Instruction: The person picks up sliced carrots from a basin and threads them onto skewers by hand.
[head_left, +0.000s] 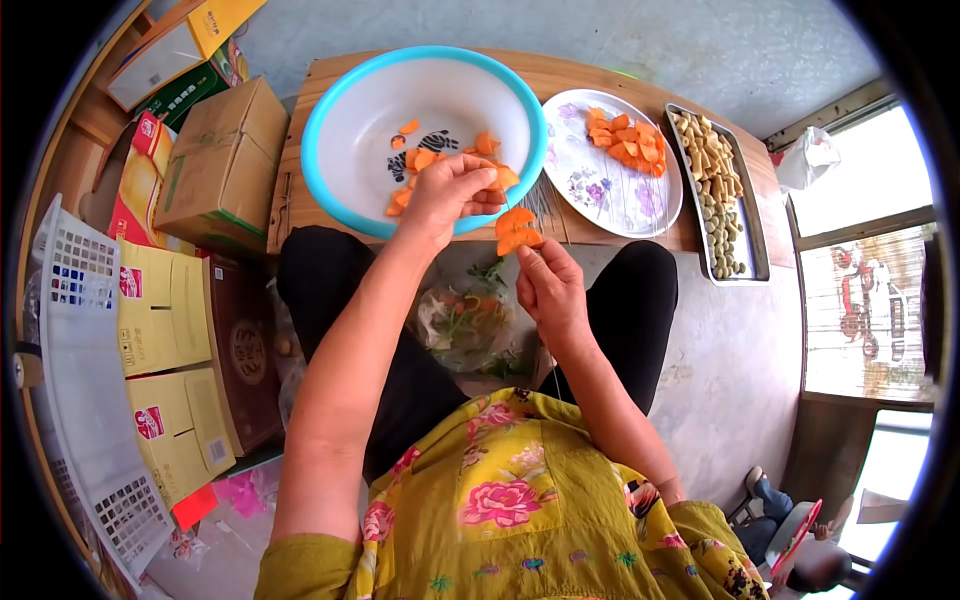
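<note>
My left hand [452,195] pinches an orange carrot slice [507,178] at the near rim of a white basin with a turquoise rim [312,150]. Loose carrot pieces [425,158] lie inside the basin. Lower and to the right, my right hand [553,295] is closed around a thin skewer [558,382], mostly hidden by the fingers. Carrot slices [515,232] are threaded at its upper end, just above my fingertips. More thin skewers [548,208] lie on the wooden table between the basin and a floral plate [590,205]. Threaded carrot pieces [630,143] rest on that plate.
A metal tray [755,262] of tan and greenish food pieces stands at the table's right. A plastic bag of greens [463,325] sits between my knees. Cardboard boxes [222,165] and a white plastic basket [85,350] line the left. Another person [775,510] sits at lower right.
</note>
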